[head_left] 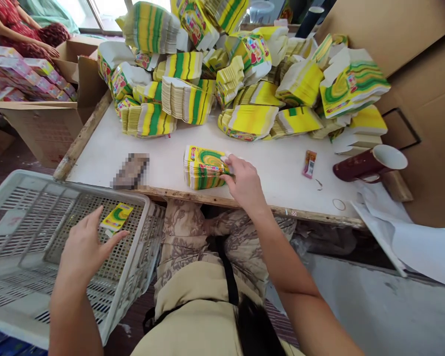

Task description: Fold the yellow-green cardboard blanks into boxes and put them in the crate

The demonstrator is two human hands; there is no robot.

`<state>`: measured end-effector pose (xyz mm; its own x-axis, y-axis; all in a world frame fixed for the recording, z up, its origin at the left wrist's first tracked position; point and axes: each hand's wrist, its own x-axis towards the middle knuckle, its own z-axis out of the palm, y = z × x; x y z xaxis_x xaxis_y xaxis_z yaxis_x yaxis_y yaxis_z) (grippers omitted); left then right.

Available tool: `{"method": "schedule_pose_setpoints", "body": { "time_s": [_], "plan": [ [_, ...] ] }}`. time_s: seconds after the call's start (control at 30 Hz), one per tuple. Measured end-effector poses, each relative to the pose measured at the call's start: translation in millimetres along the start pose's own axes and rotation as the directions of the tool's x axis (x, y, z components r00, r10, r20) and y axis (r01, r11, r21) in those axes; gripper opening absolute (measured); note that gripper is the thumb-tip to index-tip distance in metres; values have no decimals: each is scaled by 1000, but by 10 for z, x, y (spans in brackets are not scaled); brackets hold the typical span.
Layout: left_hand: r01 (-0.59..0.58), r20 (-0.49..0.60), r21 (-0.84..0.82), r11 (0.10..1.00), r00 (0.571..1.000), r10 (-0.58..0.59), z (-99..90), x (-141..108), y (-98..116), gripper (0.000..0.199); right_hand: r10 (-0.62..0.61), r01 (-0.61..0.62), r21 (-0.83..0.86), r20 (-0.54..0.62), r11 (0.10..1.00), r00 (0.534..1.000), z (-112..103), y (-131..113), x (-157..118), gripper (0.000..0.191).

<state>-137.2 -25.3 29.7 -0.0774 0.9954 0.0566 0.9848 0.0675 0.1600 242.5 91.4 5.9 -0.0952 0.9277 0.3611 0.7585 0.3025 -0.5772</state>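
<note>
Over the white plastic crate (pixel 140 247) at the left is my left hand (pixel 87 242), its thumb and fingers spread with nothing between them. Just beyond the fingertips a yellow and green packet (pixel 117 216) shows inside the crate. My right hand (pixel 243 180) pinches the right end of a stack of flat yellow and green packets (pixel 203 168) near the table's front edge. Piles of similar bundled packets (pixel 187 101) cover the back of the white table (pixel 282 168).
A dark red mug (pixel 371 163) lies tilted at the right, near a small orange and pink sachet (pixel 309 164). A blurred dark object (pixel 131 170) lies front left. Cardboard boxes (pixel 46 128) flank the table. Another person's arm (pixel 25 29) shows at upper left.
</note>
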Motion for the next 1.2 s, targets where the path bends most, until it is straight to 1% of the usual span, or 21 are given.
{"method": "schedule_pose_setpoints", "body": {
  "time_s": [0.07,0.13,0.2,0.27,0.3,0.37,0.4,0.47,0.53,0.6,0.67,0.7,0.73,0.77,0.83,0.9,0.93,1.0,1.1,1.13,1.2],
  "plan": [
    [15,99,-148,989,995,0,45,-20,107,80,4,-4,-27,20,1000,1000,42,99,61,36],
    [22,183,-329,944,982,41,142,-17,319,68,-18,19,-23,14,1000,1000,55,142,78,38],
    [15,235,-516,856,964,125,272,13,578,59,-48,48,-20,6,999,999,14,112,65,43],
    [30,258,-710,703,941,221,423,57,859,60,-69,69,-25,-5,997,998,-60,-3,14,47],
    [54,252,-808,587,932,261,500,80,1005,65,-78,78,-24,-9,997,997,-93,-91,-33,49],
    [111,186,-959,261,941,283,640,125,1300,80,-106,106,11,14,994,994,-118,-300,-172,51],
    [119,131,-991,63,960,248,692,146,1441,81,-121,118,57,49,991,991,-102,-407,-261,50],
    [97,87,-961,-260,995,50,739,189,1684,65,-153,119,217,148,969,977,-13,-593,-455,47],
    [51,123,-880,-471,985,-124,702,236,1842,48,-144,23,472,222,881,964,123,-712,-633,45],
    [-17,132,-816,-578,968,-215,612,288,1910,39,-101,-166,726,309,668,946,261,-770,-763,47],
    [-93,87,-798,-595,960,-268,529,332,1920,40,-70,-343,844,405,413,912,369,-798,-839,53],
    [-126,60,-806,-579,955,-291,507,346,1916,44,-65,-397,856,440,331,895,407,-808,-859,55],
    [-154,36,-820,-552,948,-317,504,352,1910,48,-60,-427,853,464,300,884,436,-817,-871,56],
    [-173,17,-839,-517,939,-343,520,348,1904,52,-48,-437,843,474,314,879,455,-822,-877,57],
    [-159,11,-884,-440,933,-359,601,311,1890,60,9,-418,809,455,413,890,469,-808,-871,56],
    [-89,28,-925,-369,953,-301,712,245,1858,69,88,-390,771,403,504,911,450,-752,-854,47],
    [-54,33,-943,-328,966,-257,765,208,1831,70,120,-372,761,366,532,923,430,-709,-844,41],
    [-19,24,-975,-219,981,-191,841,143,1749,58,147,-325,741,298,588,943,374,-613,-828,27],
    [-3,0,-1000,-13,983,-186,833,96,1569,28,85,-189,673,185,715,979,267,-481,-819,11],
    [15,9,-999,38,987,-163,792,95,1500,26,50,-132,645,144,753,988,229,-445,-818,9],
    [56,52,-996,67,997,-51,660,112,1366,37,-38,8,570,40,822,998,152,-382,-813,9]
  ]
}}
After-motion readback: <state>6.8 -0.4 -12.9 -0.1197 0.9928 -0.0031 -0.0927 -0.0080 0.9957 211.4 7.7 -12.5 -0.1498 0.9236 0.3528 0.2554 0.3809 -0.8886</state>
